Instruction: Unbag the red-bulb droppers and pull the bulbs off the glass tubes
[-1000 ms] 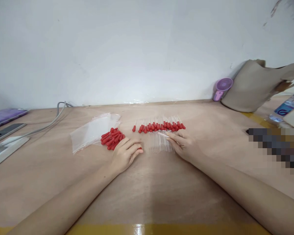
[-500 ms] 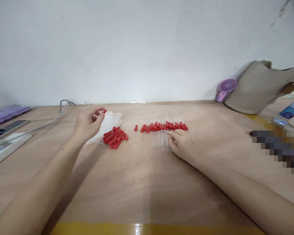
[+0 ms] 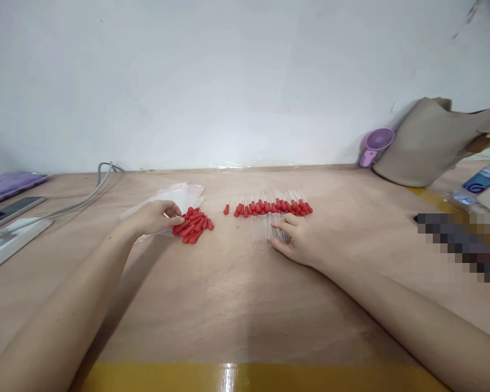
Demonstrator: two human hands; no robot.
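Observation:
Over the left edge of a pile of red rubber dropper bulbs point(image 3: 196, 224), my left hand point(image 3: 153, 216) is lowered with its thumb and forefinger closed around a red bulb at the fingertips. My right hand point(image 3: 296, 238) lies low over a row of clear thin tubes point(image 3: 262, 231); its thumb and fingers are apart and touch the tubes, gripping none. Just beyond them, droppers with red bulbs point(image 3: 280, 207) lie side by side, their clear stems pointing toward the wall. One single dropper point(image 3: 226, 209) lies a little left of that row.
A clear plastic bag point(image 3: 179, 193) lies behind my left hand. On the left are a power strip point(image 3: 16, 239), a cable point(image 3: 81, 204), a phone point(image 3: 18, 211) and a purple pouch point(image 3: 14, 185). On the right stand a purple fan point(image 3: 379, 140), a beige bag point(image 3: 422, 144) and a bottle point(image 3: 484, 179).
My left hand has come down and slightly right, from above the plastic bag to the bulb pile. My right hand's fingers have spread and shifted a little left over the tubes.

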